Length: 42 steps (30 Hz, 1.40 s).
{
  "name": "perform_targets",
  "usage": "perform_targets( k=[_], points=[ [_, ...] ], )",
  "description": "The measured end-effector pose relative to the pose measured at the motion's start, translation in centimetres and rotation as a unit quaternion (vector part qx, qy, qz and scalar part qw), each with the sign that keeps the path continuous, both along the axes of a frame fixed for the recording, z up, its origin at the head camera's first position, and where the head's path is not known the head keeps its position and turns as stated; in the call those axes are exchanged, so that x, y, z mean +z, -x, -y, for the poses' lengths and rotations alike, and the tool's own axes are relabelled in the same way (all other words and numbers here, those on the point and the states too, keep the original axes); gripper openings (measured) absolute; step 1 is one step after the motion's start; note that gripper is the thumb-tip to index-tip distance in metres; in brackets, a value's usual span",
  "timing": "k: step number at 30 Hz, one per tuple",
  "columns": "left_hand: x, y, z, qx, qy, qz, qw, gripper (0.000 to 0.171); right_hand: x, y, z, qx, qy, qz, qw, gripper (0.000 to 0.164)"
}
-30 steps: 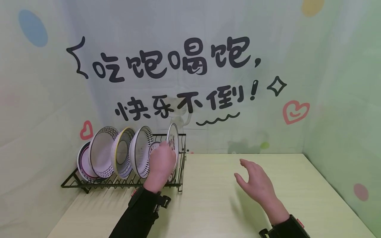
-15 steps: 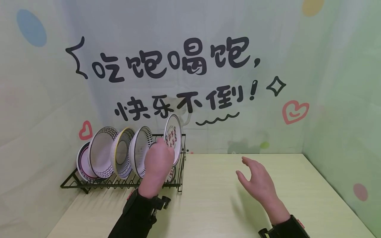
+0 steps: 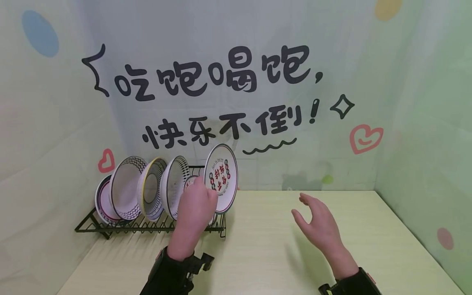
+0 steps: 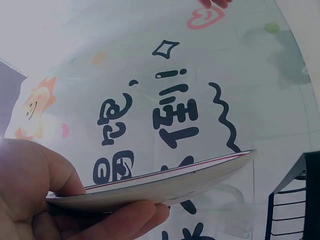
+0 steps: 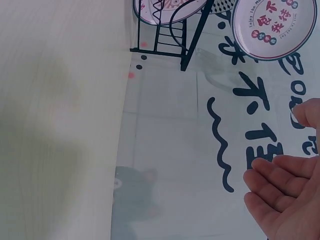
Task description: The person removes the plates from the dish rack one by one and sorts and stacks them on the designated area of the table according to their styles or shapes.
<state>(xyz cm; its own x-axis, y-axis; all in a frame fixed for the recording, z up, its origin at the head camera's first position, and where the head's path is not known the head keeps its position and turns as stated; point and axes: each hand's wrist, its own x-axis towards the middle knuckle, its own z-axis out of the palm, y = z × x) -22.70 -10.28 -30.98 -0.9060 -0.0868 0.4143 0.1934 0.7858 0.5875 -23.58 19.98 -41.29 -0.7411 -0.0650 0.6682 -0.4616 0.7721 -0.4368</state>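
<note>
My left hand (image 3: pixel 197 209) pinches a white plate (image 3: pixel 225 176) by its edge, thumb on one face and fingers on the other, as the left wrist view shows. Red characters and a dark rim mark this plate, which is raised at the right end of a black wire dish rack (image 3: pixel 147 230). In the right wrist view the same plate (image 5: pixel 274 27) appears apart from the rack. My right hand (image 3: pixel 320 225) hovers over the right part of the table, holding nothing, thumb apart from relaxed fingers (image 5: pixel 280 185).
Several patterned bowls stand tilted in the rack, among them a yellow-rimmed bowl (image 3: pixel 150 188) and a black-and-white bowl (image 3: pixel 173 188). Behind the hand another plate (image 5: pixel 165 7) sits in the rack. The pale table (image 3: pixel 265 246) meets a printed cloth wall (image 3: pixel 258 172) at the back.
The left hand has drawn the plate up out of the rack and then rightward and nearer, turning its printed face more to the head view. The right hand has barely moved.
</note>
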Motion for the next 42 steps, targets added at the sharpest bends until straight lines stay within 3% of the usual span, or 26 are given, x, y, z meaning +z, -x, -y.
perform_targets(
  k=[7,17,29,42],
  points=[
    [-0.9,-0.4,-0.3,-0.026,-0.007,-0.017,0.9995,0.026,-0.3,0.0,0.2,0.004,0.002,0.019,1.000,0.047],
    [-1.7,-1.0,-0.9,-0.043,-0.035,0.003,0.9984,0.026,-0.7,-0.1,0.5,0.014,0.006,0.035,0.999,0.046],
    [-3.2,-1.7,-1.7,-0.104,-0.058,-0.026,0.9925,0.025,-1.4,-0.1,0.8,0.019,0.011,0.038,0.999,0.047],
    [-4.8,-1.7,-2.1,-0.144,-0.064,0.006,0.9875,0.026,-1.9,-0.1,1.2,0.030,0.017,0.068,0.997,0.045]
  ],
)
